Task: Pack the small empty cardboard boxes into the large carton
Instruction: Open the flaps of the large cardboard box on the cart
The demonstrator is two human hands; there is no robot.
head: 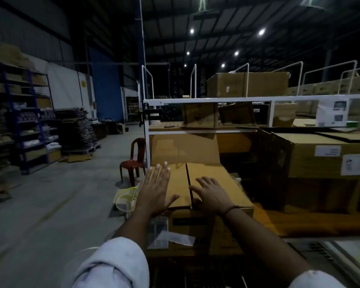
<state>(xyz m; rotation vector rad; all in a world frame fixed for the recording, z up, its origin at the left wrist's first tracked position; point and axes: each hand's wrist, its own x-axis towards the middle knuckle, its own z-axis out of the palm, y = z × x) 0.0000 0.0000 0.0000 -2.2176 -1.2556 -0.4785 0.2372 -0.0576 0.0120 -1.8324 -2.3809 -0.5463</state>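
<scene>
The large carton [220, 175] stood just below centre, its two top flaps folded down and meeting in a seam that ran toward twelve o'clock. The left hand [157, 190] lay flat with straight fingers on the flap at nine o'clock of the seam. The right hand [211, 194] rested at three o'clock, fingers loosely bent, grasping nothing. A red chair [134, 161] stood at ten o'clock of the carton.
</scene>
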